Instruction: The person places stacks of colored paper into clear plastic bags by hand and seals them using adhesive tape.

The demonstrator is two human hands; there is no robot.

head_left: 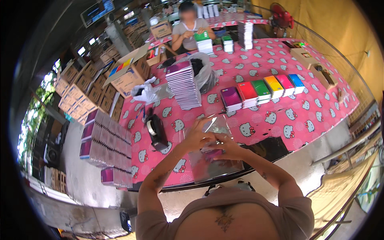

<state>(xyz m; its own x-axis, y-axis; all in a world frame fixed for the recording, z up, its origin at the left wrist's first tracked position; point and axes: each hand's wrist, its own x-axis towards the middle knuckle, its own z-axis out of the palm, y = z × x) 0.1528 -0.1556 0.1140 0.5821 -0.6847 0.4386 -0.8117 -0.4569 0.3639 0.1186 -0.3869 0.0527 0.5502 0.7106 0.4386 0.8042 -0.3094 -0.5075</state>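
Observation:
On the pink table in front of me lies a clear, shiny plastic bag (200, 170), with glare along its surface. My left hand (197, 137) is bent over its upper part, fingers curled round the film. Close against it, my right hand (227, 148) pinches the plastic, with the fingertips of the two hands almost meeting. A small purple patch shows through the film below the fingers; what it is I cannot make out. Left of my hands stands a black tape dispenser (156, 132). Beyond them rises a tall stack of purple-covered notebooks (183, 86).
Short notebook stacks in several colours (262, 91) form a row at right. Bundled purple notebooks (108, 144) stand at the left edge. Behind the tall stack is a plastic sack (206, 72). Cardboard boxes (86, 90) pile up left. A co-worker (192, 32) handles green notebooks across the table.

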